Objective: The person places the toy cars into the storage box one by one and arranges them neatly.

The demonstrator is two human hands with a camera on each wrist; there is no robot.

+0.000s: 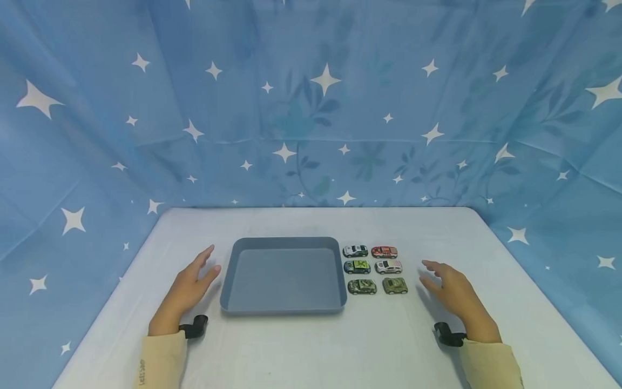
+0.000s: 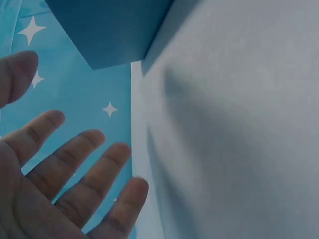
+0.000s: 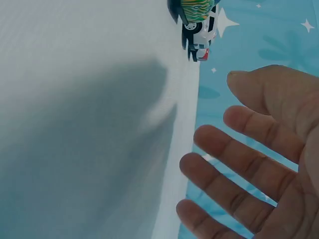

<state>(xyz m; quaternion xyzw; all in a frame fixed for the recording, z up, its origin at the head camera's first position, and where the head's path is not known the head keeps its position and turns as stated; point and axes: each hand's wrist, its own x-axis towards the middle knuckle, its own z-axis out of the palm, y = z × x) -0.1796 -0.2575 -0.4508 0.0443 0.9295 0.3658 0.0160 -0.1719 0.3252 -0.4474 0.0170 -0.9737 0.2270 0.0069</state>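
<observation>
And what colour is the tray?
The tray is plain grey-blue, seen best in the head view.

Six toy cars [image 1: 384,267] (two camouflaged) stand in pairs beside a grey tray [image 1: 284,281].

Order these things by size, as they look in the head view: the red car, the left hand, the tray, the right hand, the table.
Largest to smallest:
1. Table
2. Tray
3. Left hand and right hand: too alike to rank
4. Red car
</observation>
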